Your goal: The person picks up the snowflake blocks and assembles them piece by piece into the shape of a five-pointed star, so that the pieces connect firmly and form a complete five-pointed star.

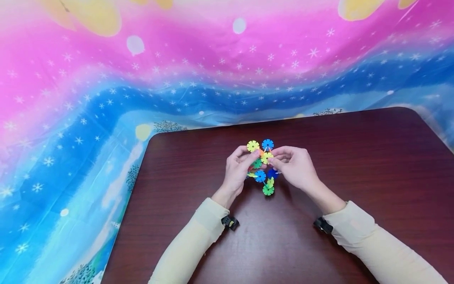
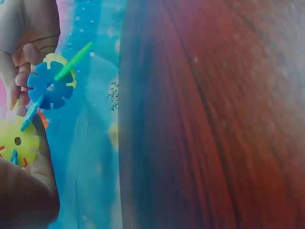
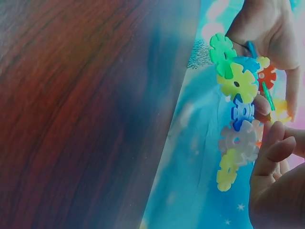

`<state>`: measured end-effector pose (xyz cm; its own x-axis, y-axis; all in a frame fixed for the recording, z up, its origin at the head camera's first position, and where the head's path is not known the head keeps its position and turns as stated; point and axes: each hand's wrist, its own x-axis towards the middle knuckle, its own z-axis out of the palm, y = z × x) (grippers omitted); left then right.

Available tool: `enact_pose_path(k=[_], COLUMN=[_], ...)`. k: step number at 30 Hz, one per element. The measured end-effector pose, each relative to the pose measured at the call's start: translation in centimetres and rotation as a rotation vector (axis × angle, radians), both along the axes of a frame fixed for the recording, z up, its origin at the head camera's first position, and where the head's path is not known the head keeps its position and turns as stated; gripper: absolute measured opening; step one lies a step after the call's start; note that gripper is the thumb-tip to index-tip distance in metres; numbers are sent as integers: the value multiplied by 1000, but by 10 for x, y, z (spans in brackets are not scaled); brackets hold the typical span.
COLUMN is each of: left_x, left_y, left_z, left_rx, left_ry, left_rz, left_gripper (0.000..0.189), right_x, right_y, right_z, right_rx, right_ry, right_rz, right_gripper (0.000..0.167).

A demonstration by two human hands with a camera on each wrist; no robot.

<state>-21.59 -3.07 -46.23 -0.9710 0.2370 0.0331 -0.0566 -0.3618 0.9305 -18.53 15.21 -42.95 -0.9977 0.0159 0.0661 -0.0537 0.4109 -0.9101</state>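
Note:
Both hands hold a cluster of interlocked notched plastic discs (image 1: 260,176) above the table. Its pieces are blue, yellow, green, orange and more. My left hand (image 1: 235,170) grips the cluster from the left, thumb on its upper part. From the right, my right hand (image 1: 297,166) pinches a yellow disc (image 1: 267,158) near the top. A green disc (image 1: 268,190) hangs lowest. In the left wrist view a blue disc (image 2: 50,86) carries a green one edge-on. The right wrist view shows a pale disc (image 3: 238,142) and a yellow disc (image 3: 237,83) in the chain.
A dark reddish-brown wooden table (image 1: 276,244) lies under the hands. Behind and left of it hangs a pink and blue cloth (image 1: 198,51) with snowflakes. Black bands (image 1: 230,223) sit at both wrists, by the pale sleeves (image 1: 189,240).

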Motion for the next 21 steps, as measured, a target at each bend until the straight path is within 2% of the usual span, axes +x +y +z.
enact_pose_path(k=[6, 9, 14, 18, 21], left_x=[1, 1, 0, -2, -2], left_y=[1, 0, -6, -10, -11], left_z=[0, -1, -4, -2, 1], left_rx=[11, -23, -75, -82, -99], left_ry=[-5, -7, -22, -18, -19], left_rz=[-18, -31, -50, -97, -140], left_gripper=[10, 16, 24, 32, 35], right_x=[1, 0, 0, 3, 4], right_y=[0, 1, 5, 10, 18], right_z=[-3, -4, -1, 6, 13], right_rx=[70, 88, 13, -32, 21], right_ry=[56, 74, 38, 11, 115], right_rz=[-22, -11, 54, 72, 42], right_gripper=[17, 18, 25, 36, 34])
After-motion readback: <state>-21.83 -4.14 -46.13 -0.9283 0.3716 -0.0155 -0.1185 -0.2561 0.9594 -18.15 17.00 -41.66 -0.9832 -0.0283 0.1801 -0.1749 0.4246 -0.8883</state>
